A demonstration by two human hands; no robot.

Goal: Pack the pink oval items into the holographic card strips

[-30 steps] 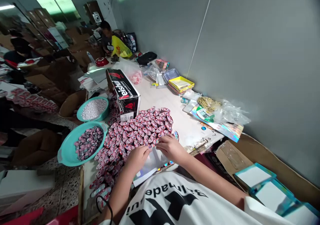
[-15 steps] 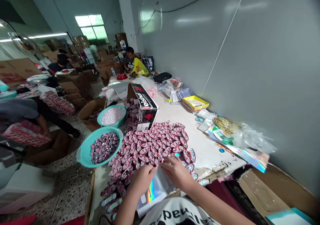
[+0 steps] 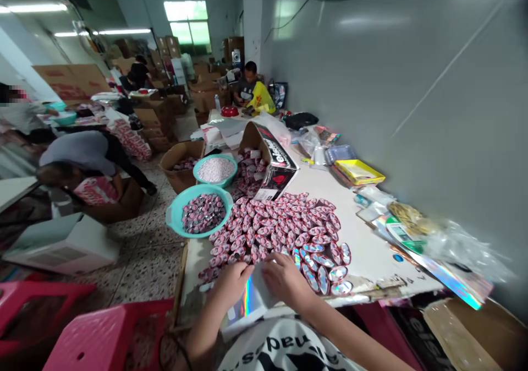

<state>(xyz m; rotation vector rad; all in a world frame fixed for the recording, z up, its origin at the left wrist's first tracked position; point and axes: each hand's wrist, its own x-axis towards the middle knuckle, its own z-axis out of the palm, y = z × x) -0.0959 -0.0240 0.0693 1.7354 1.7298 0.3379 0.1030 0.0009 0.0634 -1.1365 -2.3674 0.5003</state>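
Near the table's front edge lies a shiny holographic sheet (image 3: 249, 299), with a rainbow streak across it. At its left side, my left hand (image 3: 233, 283) is closed, thumb and fingers pinched at the upper edge. My right hand (image 3: 287, 279) bends over the opposite side, fingers curled on the sheet; its fingertips are partly hidden. Just beyond both hands spread many small oval pieces (image 3: 280, 225) with pink and red tops, packed close together. Several ovals (image 3: 319, 266) near my right hand have shiny iridescent tops.
Left of the ovals stand a teal basin (image 3: 175, 217) of pink and dark round parts and a basin (image 3: 201, 181) of white pieces. A tipped carton (image 3: 284, 167) spills more ovals. A yellow tray (image 3: 358, 173), plastic bags (image 3: 462, 244) and a pink stool (image 3: 91, 332) are around. Other people work beyond.
The view has swung left, showing more floor and the pink stools. My hands stay together at the sheet. The person bending at the left has leaned lower over a carton.
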